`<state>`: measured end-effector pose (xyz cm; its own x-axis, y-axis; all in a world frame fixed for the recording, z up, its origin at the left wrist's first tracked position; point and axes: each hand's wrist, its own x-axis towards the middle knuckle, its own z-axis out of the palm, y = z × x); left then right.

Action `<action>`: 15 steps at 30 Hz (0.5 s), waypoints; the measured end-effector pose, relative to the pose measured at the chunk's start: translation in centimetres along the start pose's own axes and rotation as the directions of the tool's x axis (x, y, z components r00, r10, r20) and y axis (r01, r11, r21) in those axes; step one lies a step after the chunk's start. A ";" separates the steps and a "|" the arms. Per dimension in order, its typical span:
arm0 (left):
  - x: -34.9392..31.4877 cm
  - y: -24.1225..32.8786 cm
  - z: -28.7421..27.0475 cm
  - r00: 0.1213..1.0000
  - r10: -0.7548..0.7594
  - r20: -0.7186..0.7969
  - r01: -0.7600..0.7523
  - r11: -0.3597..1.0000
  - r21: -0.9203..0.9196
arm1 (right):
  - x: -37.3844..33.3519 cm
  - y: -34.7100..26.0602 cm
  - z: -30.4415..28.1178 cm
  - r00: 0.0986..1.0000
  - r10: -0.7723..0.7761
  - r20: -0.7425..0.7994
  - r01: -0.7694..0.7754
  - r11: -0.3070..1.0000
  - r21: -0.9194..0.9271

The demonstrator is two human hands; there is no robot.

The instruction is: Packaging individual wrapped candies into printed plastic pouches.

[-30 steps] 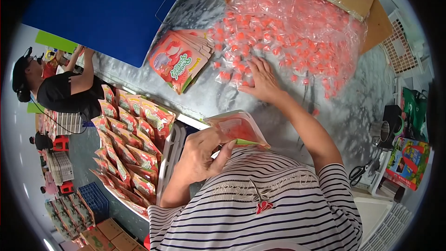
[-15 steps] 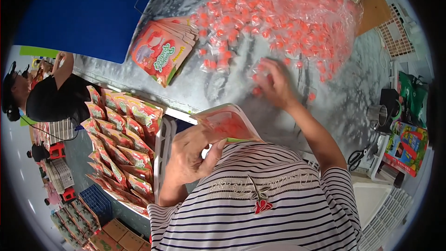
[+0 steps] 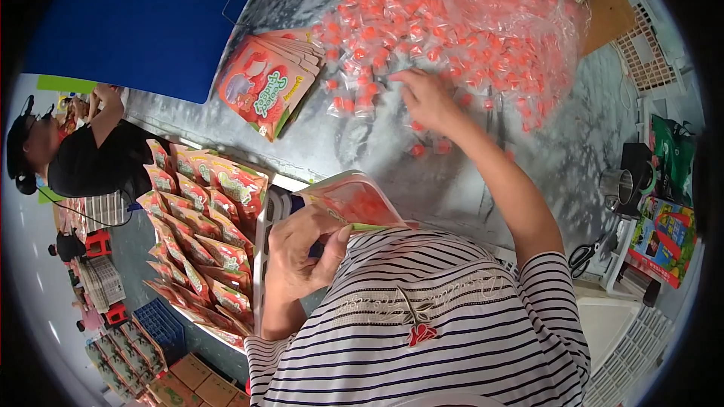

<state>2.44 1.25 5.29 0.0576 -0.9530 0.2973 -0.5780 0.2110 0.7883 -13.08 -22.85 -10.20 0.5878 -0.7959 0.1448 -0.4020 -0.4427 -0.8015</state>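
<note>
My left hand (image 3: 302, 256) pinches the edge of a red-and-pink pouch (image 3: 358, 200) held open in front of my striped shirt. Some reddish content shows through the pouch, but I cannot make out pieces inside. Over the grey table, my right hand (image 3: 431, 102) reaches to the near edge of a pile of small red sweets in clear wrappers (image 3: 467, 41). Its fingers are stretched out, and nothing shows in them. Close by lie a few loose wrapped sweets (image 3: 418, 150). Left of the pile, a fanned stack of flat pouches (image 3: 260, 87) rests on the table.
At my left, a basket with a white rim (image 3: 260, 256) holds several upright pouches (image 3: 200, 234). A large blue panel (image 3: 128, 22) covers the upper left. Cardboard flaps (image 3: 609, 11) border the pile. Scissors (image 3: 581, 256) and a metal cup (image 3: 620, 185) are at the right. A co-worker (image 3: 94, 154) is at far left.
My right hand has moved away from me and slightly left, toward the pile. Several loose sweets now show below it. The left hand and its pouch have shifted slightly left.
</note>
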 end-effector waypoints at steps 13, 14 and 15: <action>-0.8 1.0 -0.3 0.999 -0.024 0.029 0.024 1.000 0.004 | -0.9 1.0 -2.7 0.998 -0.030 0.059 0.040 0.985 -0.171; -0.8 0.9 -0.3 0.999 -0.019 0.030 0.019 1.000 0.010 | -2.1 1.5 -3.4 0.993 -0.042 0.110 0.061 0.982 -0.176; -0.7 1.0 -0.2 0.999 -0.016 0.032 0.016 1.000 0.009 | -3.0 1.5 -4.0 0.986 -0.058 0.155 0.086 0.980 -0.179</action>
<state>1.99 2.14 6.04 0.0406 -0.9627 0.2673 -0.5844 0.1941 0.7879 -18.25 -22.76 -9.56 0.7117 -0.6954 0.0997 -0.4694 -0.5764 -0.6689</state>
